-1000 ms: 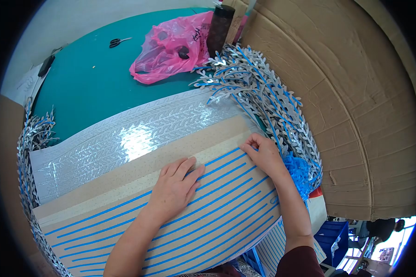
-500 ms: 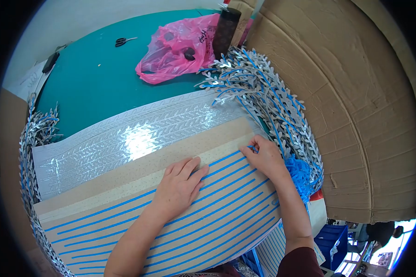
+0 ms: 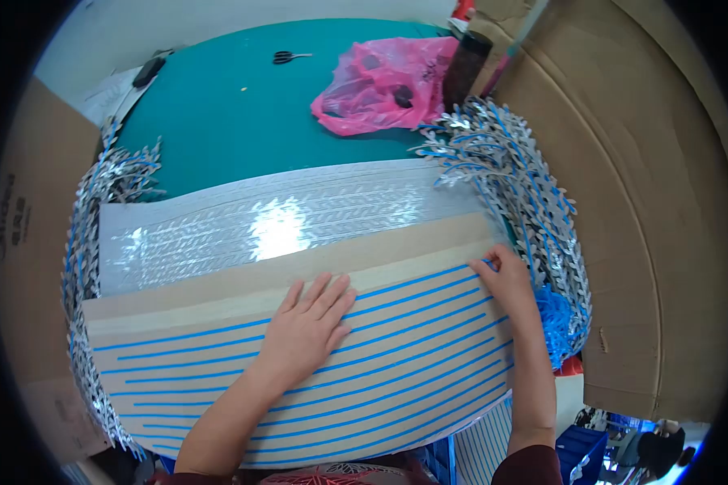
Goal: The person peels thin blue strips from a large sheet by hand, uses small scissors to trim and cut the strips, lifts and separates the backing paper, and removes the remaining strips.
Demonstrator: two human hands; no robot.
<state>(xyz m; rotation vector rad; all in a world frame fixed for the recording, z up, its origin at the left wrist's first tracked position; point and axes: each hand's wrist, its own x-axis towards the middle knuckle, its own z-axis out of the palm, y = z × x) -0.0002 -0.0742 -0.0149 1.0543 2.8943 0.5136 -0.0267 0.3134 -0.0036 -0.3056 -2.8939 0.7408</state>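
A brown sheet (image 3: 218,346) lies in front of me, lined with several thin blue strips (image 3: 412,284) running roughly side by side. My left hand (image 3: 303,331) rests flat on it near the middle, fingers stretched out and slightly apart, covering part of the upper strips. At the sheet's right edge my right hand (image 3: 507,283) pinches the right end of the topmost blue strip between thumb and fingers; the exact grip is partly hidden. Beyond the brown sheet lies a shiny clear sheet (image 3: 210,234) with a leaf-vine pattern showing in it.
Silvery leaf garlands with blue stems hang in bundles at the right (image 3: 534,194) and left (image 3: 81,267). A pink plastic bag (image 3: 364,89), a dark bottle (image 3: 465,69) and scissors (image 3: 287,57) are on the green table (image 3: 218,121). Cardboard (image 3: 623,202) walls the right side.
The camera view has turned, so the scene sits farther right. My left hand's fingers have straightened and spread on the sheet. My right hand stays at the top strip's end.
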